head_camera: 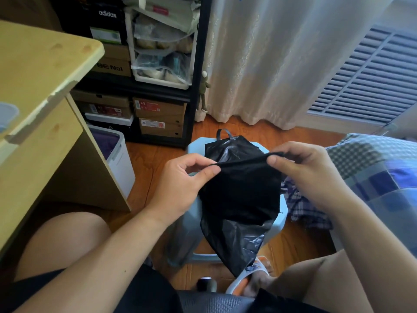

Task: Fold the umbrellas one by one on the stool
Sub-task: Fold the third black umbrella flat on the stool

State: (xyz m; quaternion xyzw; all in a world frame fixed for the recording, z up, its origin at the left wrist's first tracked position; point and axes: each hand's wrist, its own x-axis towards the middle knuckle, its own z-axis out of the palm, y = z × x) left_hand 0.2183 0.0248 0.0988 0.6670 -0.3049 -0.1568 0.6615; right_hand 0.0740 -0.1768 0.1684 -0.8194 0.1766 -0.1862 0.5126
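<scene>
- Far left: wooden tabletop with a chipped pale edge, seen from above.
- Below it, on the floor: white bin with purple cloth inside.
- Behind, against the wall: black shelf stacked with shoe boxes and clear drawers of shoes.
- Lower left: bare left knee and forearm reaching up toward the middle.
- Left hand raised over the stool, thumb and forefinger pinching the left end of a folded edge of black umbrella cloth.
- Centre: pale blue plastic stool on the wooden floor, mostly hidden under the umbrella.
- Umbrella canopy limp and crumpled, lying across the stool top, its shiny lower part hanging off the near edge toward a slippered foot.
- Grey loop strap sticking up at the umbrella's far end.
- Top fold of the cloth stretched taut between the two hands, lifted above the stool.
- Right hand level with the left, fingers curled, thumb and fingertips pinching the right end of that same fold.
- Just right of the stool, touching it: a second, plaid umbrella, loose and bunched.
- Behind: cream curtain down to the floor.
- Far right: checked blue bedding and a slatted vent.
</scene>
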